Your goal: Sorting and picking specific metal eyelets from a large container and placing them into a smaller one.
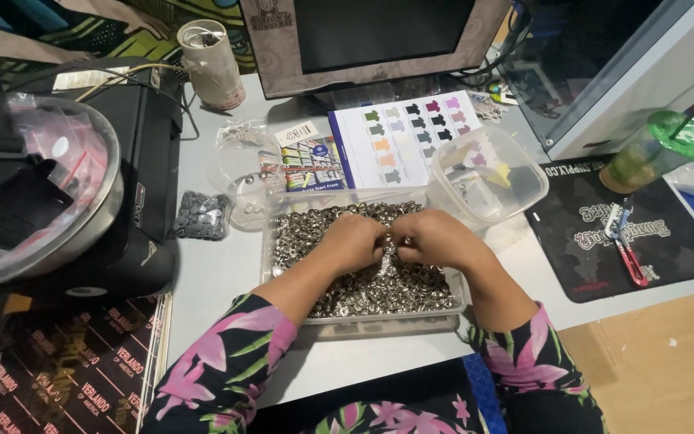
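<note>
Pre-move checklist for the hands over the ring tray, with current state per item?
1. Both hands over the tray of metal rings: ok.
2. Left hand and right hand pinching small pieces together: ok.
3. Pieces correctly joined: cannot tell, fingers hide them.
4. Empty clear container upright, leaning on the tray's corner: ok.
5. Red-handled cutters off to the right on the black mat: ok.

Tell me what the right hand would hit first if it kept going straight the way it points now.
The right hand points left, toward the left hand. It would meet that hand almost at once, over the tray of small metal rings. Whether their fingertips already touch is unclear.
</note>
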